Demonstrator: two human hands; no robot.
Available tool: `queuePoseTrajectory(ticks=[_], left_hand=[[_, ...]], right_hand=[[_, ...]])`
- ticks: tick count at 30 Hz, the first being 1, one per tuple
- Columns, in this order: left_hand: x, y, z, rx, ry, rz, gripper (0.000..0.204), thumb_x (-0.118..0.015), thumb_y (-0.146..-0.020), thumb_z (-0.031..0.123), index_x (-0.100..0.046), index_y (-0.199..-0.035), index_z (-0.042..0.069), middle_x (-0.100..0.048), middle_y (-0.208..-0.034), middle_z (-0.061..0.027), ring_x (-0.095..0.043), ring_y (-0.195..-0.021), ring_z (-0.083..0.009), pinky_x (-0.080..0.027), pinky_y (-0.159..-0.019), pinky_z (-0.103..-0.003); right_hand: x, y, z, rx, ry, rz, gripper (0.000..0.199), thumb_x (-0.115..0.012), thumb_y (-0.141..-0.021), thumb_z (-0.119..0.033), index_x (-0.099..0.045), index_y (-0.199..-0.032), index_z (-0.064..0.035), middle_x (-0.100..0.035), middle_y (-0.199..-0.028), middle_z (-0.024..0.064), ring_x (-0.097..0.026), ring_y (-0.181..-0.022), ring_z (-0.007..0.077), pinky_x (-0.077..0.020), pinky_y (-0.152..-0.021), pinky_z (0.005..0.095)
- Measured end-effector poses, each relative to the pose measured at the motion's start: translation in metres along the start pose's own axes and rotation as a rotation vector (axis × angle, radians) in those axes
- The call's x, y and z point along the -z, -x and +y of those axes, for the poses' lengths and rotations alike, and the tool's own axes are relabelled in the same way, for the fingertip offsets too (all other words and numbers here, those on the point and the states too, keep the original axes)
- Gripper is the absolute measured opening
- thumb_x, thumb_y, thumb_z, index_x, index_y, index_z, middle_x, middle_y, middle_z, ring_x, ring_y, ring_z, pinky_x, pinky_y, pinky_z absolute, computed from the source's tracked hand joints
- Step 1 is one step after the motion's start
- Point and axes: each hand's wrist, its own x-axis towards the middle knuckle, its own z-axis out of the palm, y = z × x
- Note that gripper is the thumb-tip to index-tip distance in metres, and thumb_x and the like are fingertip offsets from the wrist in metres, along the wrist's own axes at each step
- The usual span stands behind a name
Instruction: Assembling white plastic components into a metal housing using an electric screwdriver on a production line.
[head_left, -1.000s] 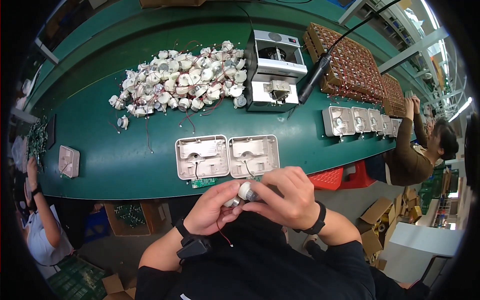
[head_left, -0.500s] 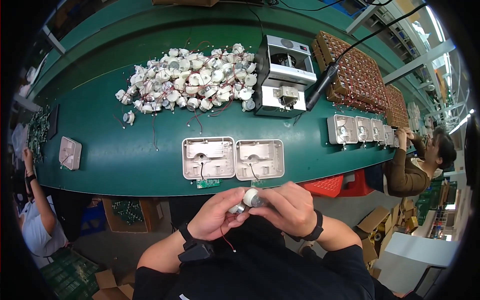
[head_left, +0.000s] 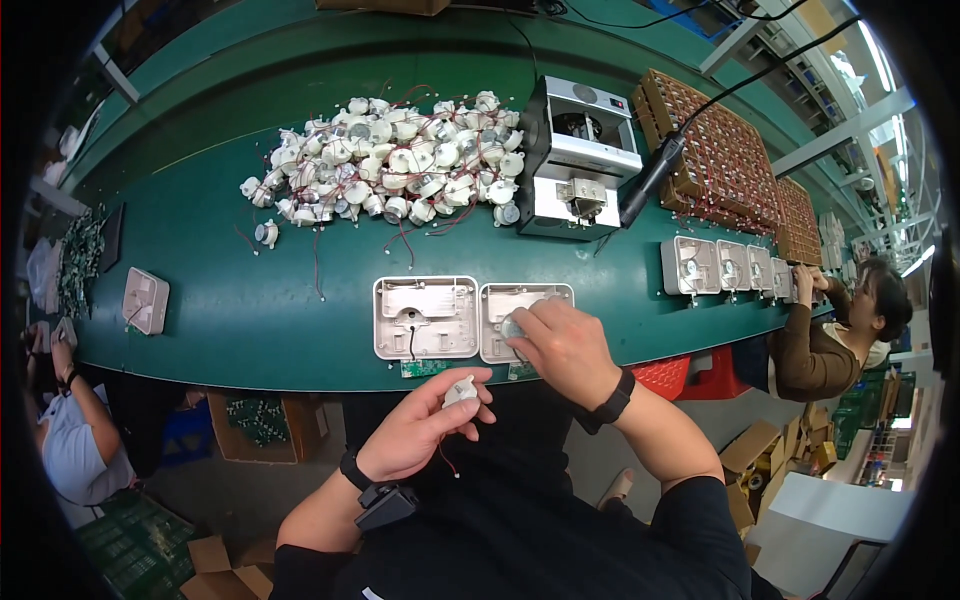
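My left hand (head_left: 412, 430), near the table's front edge, is closed round a small white-capped motor (head_left: 460, 393); a thin red wire hangs below it. Over the right-hand beige plastic housing (head_left: 484, 335), my right hand (head_left: 570, 348) pinches another small motor (head_left: 511, 327), its round grey metal end showing. Whether this motor touches the housing I cannot tell. A second open housing (head_left: 378, 320) lies alongside on the left, with a dark cable running to a green circuit board (head_left: 424, 369) at its front. My right hand hides part of the right housing.
A large heap of white-capped motors (head_left: 390, 165) with red wires lies at the back. Beside it stand a grey-black machine (head_left: 582, 150) and brown gridded trays (head_left: 700, 150). Several housings (head_left: 690, 268) line the right, near a person (head_left: 800, 345). Another person (head_left: 85, 430) sits left.
My hands have moved apart. The right has gone forward with one motor from beside the left hand to over the right housing; the left keeps the other motor near my body.
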Motion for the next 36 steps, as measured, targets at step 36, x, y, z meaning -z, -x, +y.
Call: queuePoseTrajectory(ticks=[36], left_hand=[[0.004, 0.026, 0.002, 0.015, 0.321, 0.18, 0.043, -0.038, -0.111, 0.03, -0.056, -0.135, -0.001, -0.066, -0.124, -0.0099, -0.066, -0.108, -0.0199, -0.051, -0.099, -0.036]], right_hand=[[0.011, -0.023, -0.067, 0.545, -0.202, 0.077, 0.027, -0.068, -0.082, -0.01, -0.067, -0.108, -0.0032, -0.064, -0.104, 0.0085, -0.067, -0.089, 0.0235, -0.0545, -0.072, 0.034]])
